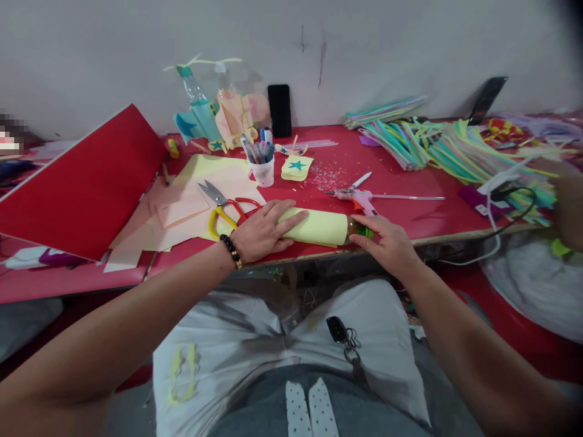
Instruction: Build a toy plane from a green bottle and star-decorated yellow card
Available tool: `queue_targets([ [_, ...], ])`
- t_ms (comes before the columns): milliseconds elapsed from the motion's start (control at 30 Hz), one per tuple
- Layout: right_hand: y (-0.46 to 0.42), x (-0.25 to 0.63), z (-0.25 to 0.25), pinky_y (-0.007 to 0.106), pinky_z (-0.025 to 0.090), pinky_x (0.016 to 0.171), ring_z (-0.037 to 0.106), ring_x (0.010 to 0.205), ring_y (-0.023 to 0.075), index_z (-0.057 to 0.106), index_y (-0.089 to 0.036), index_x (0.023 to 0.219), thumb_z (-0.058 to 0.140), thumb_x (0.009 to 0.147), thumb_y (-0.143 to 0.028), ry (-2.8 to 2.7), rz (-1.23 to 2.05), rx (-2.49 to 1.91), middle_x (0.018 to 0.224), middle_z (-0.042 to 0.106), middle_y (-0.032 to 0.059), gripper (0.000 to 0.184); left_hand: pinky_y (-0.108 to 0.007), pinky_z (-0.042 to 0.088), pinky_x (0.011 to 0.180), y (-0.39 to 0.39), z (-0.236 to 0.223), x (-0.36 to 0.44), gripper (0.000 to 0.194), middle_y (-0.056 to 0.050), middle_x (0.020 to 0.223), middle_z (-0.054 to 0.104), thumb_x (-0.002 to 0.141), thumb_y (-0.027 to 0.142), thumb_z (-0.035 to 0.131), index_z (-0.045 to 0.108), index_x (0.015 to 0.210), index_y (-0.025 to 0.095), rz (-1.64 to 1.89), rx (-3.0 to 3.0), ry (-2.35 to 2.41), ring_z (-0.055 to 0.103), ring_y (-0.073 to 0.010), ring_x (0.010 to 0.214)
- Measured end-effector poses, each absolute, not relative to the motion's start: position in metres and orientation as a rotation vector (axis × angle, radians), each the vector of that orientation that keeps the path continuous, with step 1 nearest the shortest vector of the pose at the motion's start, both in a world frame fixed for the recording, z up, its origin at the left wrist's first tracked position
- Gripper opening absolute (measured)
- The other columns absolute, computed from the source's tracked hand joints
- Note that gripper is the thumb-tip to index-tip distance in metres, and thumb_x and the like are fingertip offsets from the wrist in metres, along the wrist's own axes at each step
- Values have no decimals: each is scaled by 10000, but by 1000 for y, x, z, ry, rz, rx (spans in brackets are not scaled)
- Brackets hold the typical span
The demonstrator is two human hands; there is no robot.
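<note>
Along the red worktop's front edge, my left hand spreads loosely open over yellow paper, seemingly keeping it snug round the bottle; my right hand pinches the exposed end, likely steadying it.

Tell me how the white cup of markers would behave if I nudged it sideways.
The white cup would probably tip rather easily: it narrows towards its base, and the markers stick up well above its rim. They lean at different angles, so they look loose and would likely shift or spill. Being slim, any that fell out might roll.
</note>
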State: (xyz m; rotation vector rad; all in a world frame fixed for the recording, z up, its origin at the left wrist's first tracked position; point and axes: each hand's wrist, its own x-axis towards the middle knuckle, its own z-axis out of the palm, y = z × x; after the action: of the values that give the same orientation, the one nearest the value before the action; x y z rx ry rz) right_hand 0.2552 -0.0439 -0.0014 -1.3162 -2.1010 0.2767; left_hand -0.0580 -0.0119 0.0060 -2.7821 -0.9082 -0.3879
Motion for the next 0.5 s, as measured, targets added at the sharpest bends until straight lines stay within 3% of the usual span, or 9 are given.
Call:
queue_targets([
  [500, -59, 250, -6, 470, 495, 931, 634, 1040, 290, 633, -213, 1211, 638, 845, -436, -2053, 223, -1236, 1110, 697, 131, 429, -581, 329, 1080, -24, -4, -65, 721, -250, 1539, 227, 888, 430, 580, 277, 1492, 179, -406, -2755, -795, 294, -406, 1379],
])
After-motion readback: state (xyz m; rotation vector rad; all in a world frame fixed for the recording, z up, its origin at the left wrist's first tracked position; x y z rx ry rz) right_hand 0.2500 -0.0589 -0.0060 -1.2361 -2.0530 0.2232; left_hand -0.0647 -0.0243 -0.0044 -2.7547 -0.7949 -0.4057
